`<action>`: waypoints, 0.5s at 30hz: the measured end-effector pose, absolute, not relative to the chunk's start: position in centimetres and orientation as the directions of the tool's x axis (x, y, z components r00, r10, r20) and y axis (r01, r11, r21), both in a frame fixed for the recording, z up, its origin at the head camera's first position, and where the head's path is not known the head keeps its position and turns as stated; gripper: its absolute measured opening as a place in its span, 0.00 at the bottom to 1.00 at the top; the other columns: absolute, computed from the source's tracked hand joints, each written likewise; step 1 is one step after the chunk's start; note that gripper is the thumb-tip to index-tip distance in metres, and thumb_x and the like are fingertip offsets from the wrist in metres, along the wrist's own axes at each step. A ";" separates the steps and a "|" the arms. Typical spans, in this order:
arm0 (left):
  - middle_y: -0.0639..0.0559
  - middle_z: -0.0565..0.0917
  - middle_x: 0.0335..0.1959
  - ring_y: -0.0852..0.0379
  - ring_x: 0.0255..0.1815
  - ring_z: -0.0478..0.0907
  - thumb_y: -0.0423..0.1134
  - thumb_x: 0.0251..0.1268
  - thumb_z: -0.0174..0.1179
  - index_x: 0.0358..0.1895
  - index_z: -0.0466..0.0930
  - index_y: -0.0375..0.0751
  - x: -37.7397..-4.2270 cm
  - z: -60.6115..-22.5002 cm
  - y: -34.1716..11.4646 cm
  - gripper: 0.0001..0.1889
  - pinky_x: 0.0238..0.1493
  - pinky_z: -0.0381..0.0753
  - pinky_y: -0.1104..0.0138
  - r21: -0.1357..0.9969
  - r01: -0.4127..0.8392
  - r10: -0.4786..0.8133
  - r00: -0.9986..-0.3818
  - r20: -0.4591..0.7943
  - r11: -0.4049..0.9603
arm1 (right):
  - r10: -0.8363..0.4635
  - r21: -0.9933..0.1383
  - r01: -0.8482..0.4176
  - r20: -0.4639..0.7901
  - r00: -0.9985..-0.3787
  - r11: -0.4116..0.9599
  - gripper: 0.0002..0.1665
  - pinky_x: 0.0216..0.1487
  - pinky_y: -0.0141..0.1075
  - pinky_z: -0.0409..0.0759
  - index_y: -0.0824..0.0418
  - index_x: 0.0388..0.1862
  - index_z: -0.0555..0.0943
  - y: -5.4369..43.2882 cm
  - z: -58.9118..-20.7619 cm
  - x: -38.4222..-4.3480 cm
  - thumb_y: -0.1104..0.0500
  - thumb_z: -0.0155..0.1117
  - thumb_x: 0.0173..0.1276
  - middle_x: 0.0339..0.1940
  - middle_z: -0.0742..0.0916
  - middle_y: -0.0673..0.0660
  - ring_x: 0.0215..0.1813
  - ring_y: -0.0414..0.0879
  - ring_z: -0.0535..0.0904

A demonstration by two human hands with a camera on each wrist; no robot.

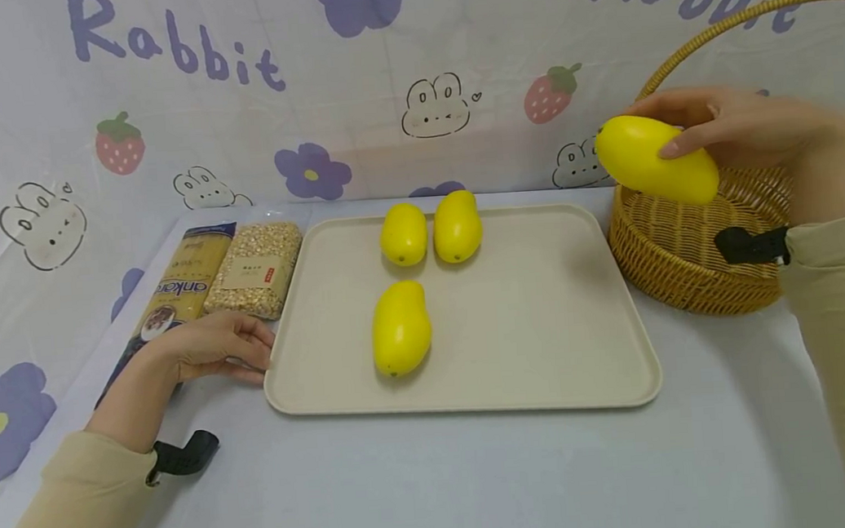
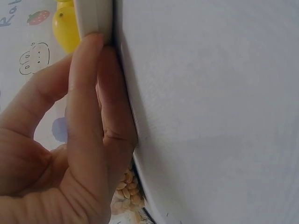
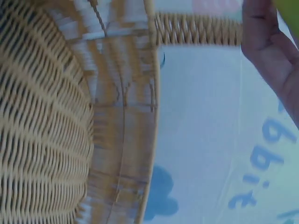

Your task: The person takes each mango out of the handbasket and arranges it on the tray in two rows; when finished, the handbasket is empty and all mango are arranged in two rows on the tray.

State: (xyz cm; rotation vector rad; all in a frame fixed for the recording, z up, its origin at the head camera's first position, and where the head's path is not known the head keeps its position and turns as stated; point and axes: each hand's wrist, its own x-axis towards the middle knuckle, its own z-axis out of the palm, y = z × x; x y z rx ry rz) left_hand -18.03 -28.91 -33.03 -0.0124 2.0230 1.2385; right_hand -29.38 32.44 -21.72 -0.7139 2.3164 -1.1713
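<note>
A yellow mango (image 1: 651, 158) is held in my right hand (image 1: 737, 129), fingers and thumb around its sides, in the air over the left part of the wicker basket (image 1: 697, 290). In the right wrist view only a bit of the mango shows in the top right corner, beside part of the hand (image 3: 273, 51). My left hand (image 1: 215, 348) rests at the left edge of the beige tray (image 1: 530, 322); in the left wrist view its fingertips touch the tray's side (image 2: 96, 16). On the tray lie three more mangoes, two at the back (image 1: 403, 234) (image 1: 457, 227) and one nearer the front (image 1: 401, 328).
Left of the tray lie a bag of corn kernels (image 1: 255, 263) and a pack of pasta (image 1: 191, 268), close to the left hand. The basket's tall handle (image 1: 744, 21) arches up behind the right hand. A printed cloth (image 1: 308, 100) hangs at the back.
</note>
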 end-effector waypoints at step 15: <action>0.56 0.80 0.33 0.62 0.38 0.83 0.28 0.65 0.59 0.50 0.71 0.28 -18.1 -33.1 -29.0 0.12 0.46 0.89 0.69 0.766 -0.371 0.360 -0.718 -0.595 0.526 | -0.654 -0.850 -0.230 -0.164 -0.738 0.473 0.25 0.45 0.38 0.87 0.50 0.66 0.71 25.8 -22.7 -28.1 0.64 0.54 0.71 0.56 0.81 0.51 0.47 0.48 0.80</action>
